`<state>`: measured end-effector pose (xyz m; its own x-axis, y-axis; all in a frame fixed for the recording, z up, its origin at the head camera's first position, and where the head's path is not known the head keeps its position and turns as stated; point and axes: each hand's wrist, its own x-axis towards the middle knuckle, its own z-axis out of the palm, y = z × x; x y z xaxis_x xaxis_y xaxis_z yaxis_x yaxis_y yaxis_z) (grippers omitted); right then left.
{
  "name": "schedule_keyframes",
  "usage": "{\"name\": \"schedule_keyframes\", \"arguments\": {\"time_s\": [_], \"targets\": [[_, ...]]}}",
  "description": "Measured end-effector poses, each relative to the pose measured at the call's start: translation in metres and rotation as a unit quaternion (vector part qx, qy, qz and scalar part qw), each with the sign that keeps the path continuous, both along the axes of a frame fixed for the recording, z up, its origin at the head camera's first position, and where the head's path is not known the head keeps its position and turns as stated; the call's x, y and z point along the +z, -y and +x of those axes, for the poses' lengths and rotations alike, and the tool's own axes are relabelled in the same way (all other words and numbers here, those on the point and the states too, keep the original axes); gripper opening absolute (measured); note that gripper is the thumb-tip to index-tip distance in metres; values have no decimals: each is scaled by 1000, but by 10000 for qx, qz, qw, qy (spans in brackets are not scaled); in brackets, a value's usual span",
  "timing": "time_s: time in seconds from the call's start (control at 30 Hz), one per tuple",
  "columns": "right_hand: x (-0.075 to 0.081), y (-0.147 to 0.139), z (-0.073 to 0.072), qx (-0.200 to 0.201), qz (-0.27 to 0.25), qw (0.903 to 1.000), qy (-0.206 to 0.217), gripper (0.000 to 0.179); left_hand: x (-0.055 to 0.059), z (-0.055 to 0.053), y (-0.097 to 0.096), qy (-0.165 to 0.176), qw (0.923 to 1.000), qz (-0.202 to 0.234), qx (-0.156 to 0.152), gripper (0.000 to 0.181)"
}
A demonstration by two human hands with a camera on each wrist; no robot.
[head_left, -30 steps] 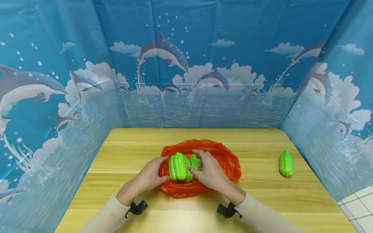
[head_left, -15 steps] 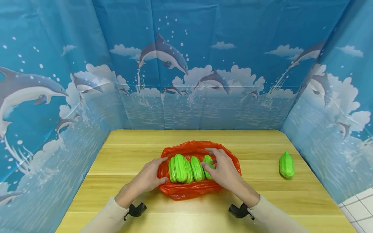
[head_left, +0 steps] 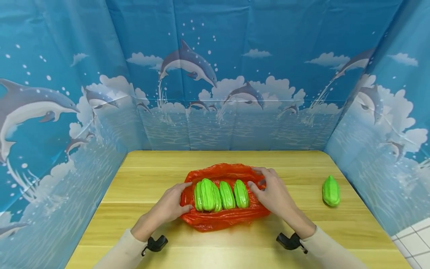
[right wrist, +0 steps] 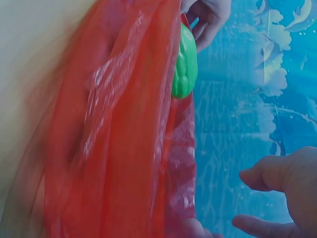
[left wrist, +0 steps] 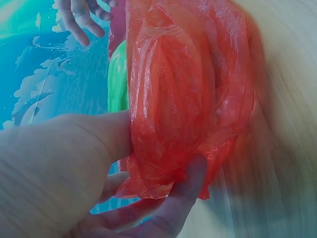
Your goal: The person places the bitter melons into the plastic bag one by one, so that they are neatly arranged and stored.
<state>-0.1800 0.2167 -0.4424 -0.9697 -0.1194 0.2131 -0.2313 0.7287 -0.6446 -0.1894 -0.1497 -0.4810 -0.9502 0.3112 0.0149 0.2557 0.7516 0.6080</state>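
Observation:
Several bright green, ribbed star fruit (head_left: 226,195) lie side by side in an opened red plastic bag (head_left: 215,224) on the table. At the bag's left end my left hand (head_left: 170,203) holds its side, with thumb and fingers spread around it. The left wrist view shows this hand (left wrist: 59,168) around the bag (left wrist: 173,94), and a fruit's shape shows through the film. My right hand (head_left: 273,192) hovers at the bag's right end with thumb and fingers apart, nothing between them. Part of this hand (right wrist: 292,188) also appears in the right wrist view.
A lone green star fruit (head_left: 331,191) lies on the right of the wooden table (head_left: 151,164). Blue dolphin-print curtains (head_left: 235,123) stand behind and along both sides. Each wrist carries a black camera mount (head_left: 156,243).
My right hand has moved rightward, away from the fruit, leaving one at the right of the row uncovered. My left hand stays almost where it was; the bag's right edge has shifted slightly.

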Motion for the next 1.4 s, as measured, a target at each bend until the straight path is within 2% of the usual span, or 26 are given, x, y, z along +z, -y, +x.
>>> {"name": "schedule_keyframes", "arguments": {"time_s": [0.37,0.73,1.03,1.2,1.4], "targets": [[2,-24,-3,-261,81,9994,-209,53,-1,-2,3,-53,10000,34,34,79],[-1,-50,-1,-443,28,9990,-84,54,-2,-2,3,-58,9999,80,98,78],[-4,-76,-3,-580,257,9977,-259,56,-2,-3,1,-114,9998,107,93,78],[-7,-92,-4,-767,417,9958,-292,56,-2,-2,1,-118,9998,91,120,77],[-14,-111,-5,-1016,530,9920,-524,55,-2,-2,1,-121,9998,54,129,77]]}}
